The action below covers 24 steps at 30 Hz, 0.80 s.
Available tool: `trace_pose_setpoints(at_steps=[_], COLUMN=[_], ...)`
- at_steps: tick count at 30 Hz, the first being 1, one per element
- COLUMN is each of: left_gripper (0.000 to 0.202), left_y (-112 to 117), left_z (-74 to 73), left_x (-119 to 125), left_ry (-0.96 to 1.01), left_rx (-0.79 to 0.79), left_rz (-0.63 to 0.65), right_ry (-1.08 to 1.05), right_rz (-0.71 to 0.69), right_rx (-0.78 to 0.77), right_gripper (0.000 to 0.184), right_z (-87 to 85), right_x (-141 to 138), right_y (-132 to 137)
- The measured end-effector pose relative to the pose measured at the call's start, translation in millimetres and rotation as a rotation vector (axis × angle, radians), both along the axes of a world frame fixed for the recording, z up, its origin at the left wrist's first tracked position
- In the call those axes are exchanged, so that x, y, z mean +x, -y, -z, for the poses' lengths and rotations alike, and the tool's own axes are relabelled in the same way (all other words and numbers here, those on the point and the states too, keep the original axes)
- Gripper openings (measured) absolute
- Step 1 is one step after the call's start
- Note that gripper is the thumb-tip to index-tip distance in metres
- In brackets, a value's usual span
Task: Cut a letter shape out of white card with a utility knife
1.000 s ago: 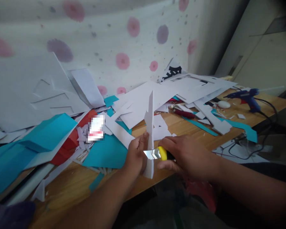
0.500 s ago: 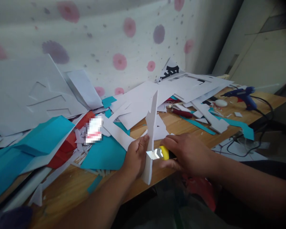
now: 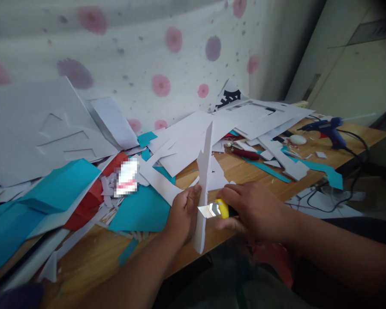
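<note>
White board piece [image 3: 205, 178], one. Head view: upright at the dial's centre, clamped in the left hand [image 3: 182, 216] at seven o'clock. Yellow-collared cutter [image 3: 224, 209], one: gripped in the right hand [image 3: 260, 210] at four o'clock, blade [image 3: 209, 210] across board edge. Handling advised: light strokes, shallow angle, left hand clear.

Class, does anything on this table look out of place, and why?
Yes: white scraps lie jumbled between red paper and a teal sheet, and the glue gun has its black cord straying off the table; both look untidy.
</note>
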<state>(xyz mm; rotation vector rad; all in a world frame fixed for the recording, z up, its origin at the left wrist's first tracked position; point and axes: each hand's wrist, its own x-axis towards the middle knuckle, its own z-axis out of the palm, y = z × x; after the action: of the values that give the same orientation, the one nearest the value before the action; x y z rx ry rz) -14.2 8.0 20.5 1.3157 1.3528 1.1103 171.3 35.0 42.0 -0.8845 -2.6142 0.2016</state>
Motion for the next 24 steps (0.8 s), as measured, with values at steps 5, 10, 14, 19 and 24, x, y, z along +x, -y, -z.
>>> trace_pose_setpoints(at_steps=[5,10,14,19,24], left_gripper=[0.048,0.049,0.052,0.055,0.054], left_y=[0.9,0.5,2.1,3.2,2.3], left_z=[4.7,4.4,1.0,-3.3,-3.2], left_x=[-0.6,-1.2,-1.1,1.0,3.0], left_ry=[0.000,-0.035,-0.090,-0.135,-0.106], left_rx=[-0.013,-0.022,-0.022,-0.038,-0.007], left_rz=[0.026,0.038,0.058,0.055,0.007], right_ry=[-0.010,-0.004,0.000,-0.031,-0.021], right_rz=[0.067,0.085,0.139,0.206,0.052], right_rx=[0.042,0.073,0.099,0.138,0.028], right_gripper=[0.066,0.067,0.065,0.061,0.061], right_z=[-2.1,-2.0,-1.6,-4.1,-5.1], right_x=[5.5,4.8,11.8,20.8,8.9], right_y=[-5.3,-5.6,-13.9,-18.9,-8.8])
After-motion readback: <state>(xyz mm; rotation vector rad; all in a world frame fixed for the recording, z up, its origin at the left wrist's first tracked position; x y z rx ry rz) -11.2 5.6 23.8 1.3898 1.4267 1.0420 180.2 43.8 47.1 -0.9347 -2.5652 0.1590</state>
